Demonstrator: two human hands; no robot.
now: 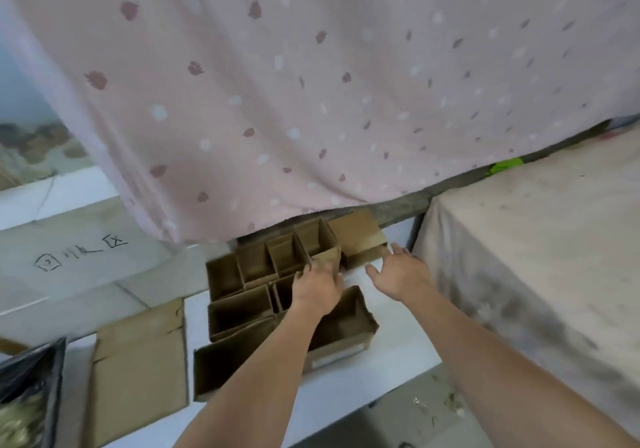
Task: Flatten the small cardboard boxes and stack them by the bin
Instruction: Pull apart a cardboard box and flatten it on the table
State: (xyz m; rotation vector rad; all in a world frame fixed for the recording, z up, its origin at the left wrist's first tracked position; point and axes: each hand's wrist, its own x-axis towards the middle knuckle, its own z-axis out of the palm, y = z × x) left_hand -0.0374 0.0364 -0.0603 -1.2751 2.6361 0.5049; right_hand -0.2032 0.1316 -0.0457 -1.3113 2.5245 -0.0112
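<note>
- A bin (pixel 33 388) lined with a dark bag stands at the far lower left, well to the left of both hands, only partly in view.
- A flattened cardboard sheet (pixel 138 371) lies on the floor (pixel 86 274) just right of the bin, to the left of and nearer than the left hand.
- Handwritten characters (pixel 81 252) mark the floor left of and beyond the left hand.
- A cluster of small open cardboard boxes (pixel 256 274) stands upright, packed side by side on the floor, directly under and left of the left hand.
- A long open box (pixel 346 330) lies nearest the person, under the left forearm.
- The left hand (pixel 317 290) reaches forward, fingers curled over the near rim of the rear open box (pixel 317 243), gripping its cardboard edge.
- A closed-looking box (pixel 360 236) with a flat brown top sits just right of the gripped one, ahead of the right hand.
- The right hand (pixel 401 272) is spread wide, fingers straight and apart, holding nothing; its fingertips reach the near edge of that box, though whether they touch it is unclear.
- A pink spotted cloth (pixel 311 84) hangs over the scene, its hem just beyond both hands.
- A surface draped in stained pale fabric (pixel 536 257) stands to the right of the right hand.
</note>
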